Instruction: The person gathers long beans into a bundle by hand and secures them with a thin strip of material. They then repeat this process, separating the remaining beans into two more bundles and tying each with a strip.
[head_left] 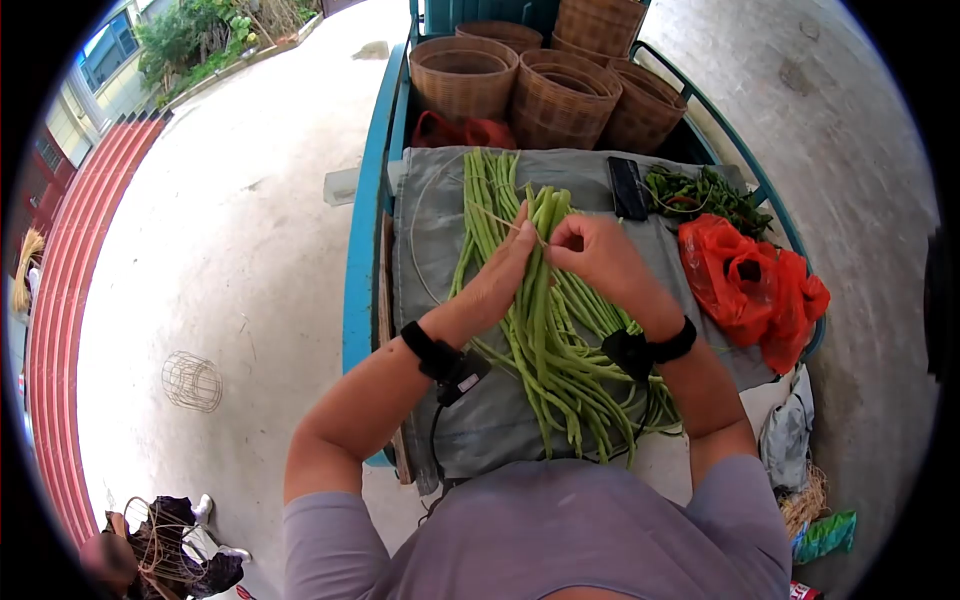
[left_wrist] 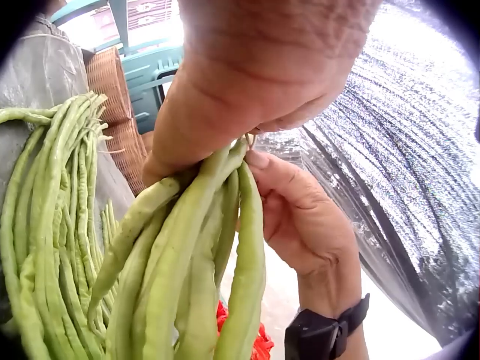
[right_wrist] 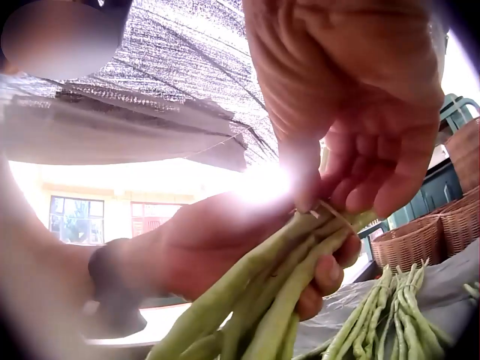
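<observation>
My left hand (head_left: 500,280) grips a bunch of long green beans (head_left: 541,320) near its top end, with the fingers wrapped round it in the right wrist view. The bean tails hang down and spread over the grey cloth (head_left: 440,400). At the top of the bunch, my right hand (head_left: 606,262) pinches a thin pale strip (right_wrist: 339,216) between thumb and forefinger. That strip lies across the beans close to the left fingers. More long beans (head_left: 482,195) lie in tied bundles on the cloth, just beyond and beside the hands.
The cloth covers a blue cart bed (head_left: 362,300). Wicker baskets (head_left: 463,80) stand at its far end. On the right lie a dark phone-like slab (head_left: 627,188), green peppers (head_left: 705,195) and a red plastic bag (head_left: 735,280). Another person (head_left: 150,550) is at lower left.
</observation>
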